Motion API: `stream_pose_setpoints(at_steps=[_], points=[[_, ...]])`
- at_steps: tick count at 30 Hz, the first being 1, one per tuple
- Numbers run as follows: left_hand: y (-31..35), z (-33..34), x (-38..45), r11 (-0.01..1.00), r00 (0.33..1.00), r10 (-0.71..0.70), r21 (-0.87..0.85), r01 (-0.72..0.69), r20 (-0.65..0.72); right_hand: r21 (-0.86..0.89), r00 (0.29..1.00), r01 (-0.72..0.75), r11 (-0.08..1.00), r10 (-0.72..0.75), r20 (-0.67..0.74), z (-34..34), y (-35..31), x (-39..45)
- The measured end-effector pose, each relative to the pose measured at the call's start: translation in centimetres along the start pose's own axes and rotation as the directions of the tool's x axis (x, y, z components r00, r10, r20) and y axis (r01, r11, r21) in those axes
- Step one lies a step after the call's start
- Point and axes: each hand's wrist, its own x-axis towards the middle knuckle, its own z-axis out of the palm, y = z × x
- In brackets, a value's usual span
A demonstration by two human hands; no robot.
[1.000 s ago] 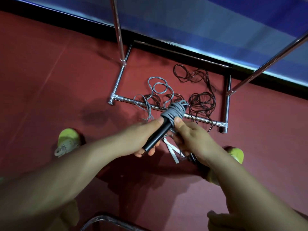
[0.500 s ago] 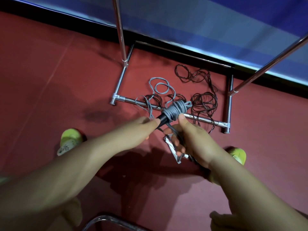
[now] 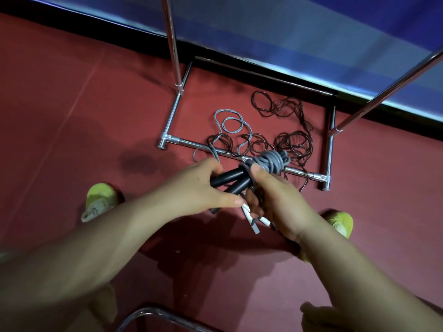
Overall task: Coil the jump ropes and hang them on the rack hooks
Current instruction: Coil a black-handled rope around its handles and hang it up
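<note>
Two black handles [image 3: 230, 182] sit side by side in the left hand [image 3: 196, 188], gripped to anchor the grey rope coil [image 3: 272, 161]. The right hand [image 3: 275, 200] pinches the wraps, apparently to stop unwinding. Loose rope [image 3: 230, 122] trails on the floor [image 3: 72, 104], far of the rack base [image 3: 297, 172].

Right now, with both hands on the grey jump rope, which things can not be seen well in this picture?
Head view only:
- Rack hooks: the chrome metal rack runs past the top edge, so no hooks show.
- Lower ends of the two black foam handles: covered by the left hand.
- What the right hand grips under the grey rope coil: hidden by its fingers.
- Tangled dark brown ropes: too thin to count.
</note>
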Motion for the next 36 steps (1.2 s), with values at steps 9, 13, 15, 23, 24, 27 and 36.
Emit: stream_pose_setpoints(at_steps=[9, 13, 15, 23, 24, 27, 36], points=[[0.5, -0.2, -0.7, 0.592, 0.679, 0.205, -0.642, 0.487, 0.705, 0.284, 0.977, 0.196, 0.939, -0.213, 0.028, -0.1, -0.6, -0.4], [1.3, -0.1, -1.4, 0.597, 0.735, 0.131, -0.645, 0.478, 0.666, -0.003, 0.977, 0.204, 0.979, -0.203, 0.071, -0.1, -0.9, -1.0], [1.3, 0.1, -1.3, 0.719, 0.810, 0.040, -0.580, 0.383, 0.585, -0.111, 0.986, 0.168, 0.980, -0.166, 0.027, -0.2, -1.0, -1.2], [1.6, 1.0, -1.1, 0.839, 0.967, -0.046, -0.515, 0.174, 0.252, -0.287, 0.996, 0.078, 0.955, -0.090, -0.028, 0.0, -1.3, -1.2], [1.5, 1.1, -1.1, 0.842, 0.964, -0.049, -0.509, 0.180, 0.260, -0.289, 0.997, 0.063, 0.955, -0.074, -0.027, -0.1, -1.4, -1.2], [1.2, 1.1, -0.8, 0.871, 0.950, -0.070, -0.447, 0.207, 0.304, -0.319, 0.998, -0.028, 0.947, 0.011, -0.056, -0.2, -1.8, -1.5], [0.1, 1.1, 0.1, 0.919, 0.966, -0.098, -0.351, 0.180, 0.239, -0.371, 0.990, -0.107, 0.923, 0.064, -0.127, -0.4, -1.4, -0.9]])
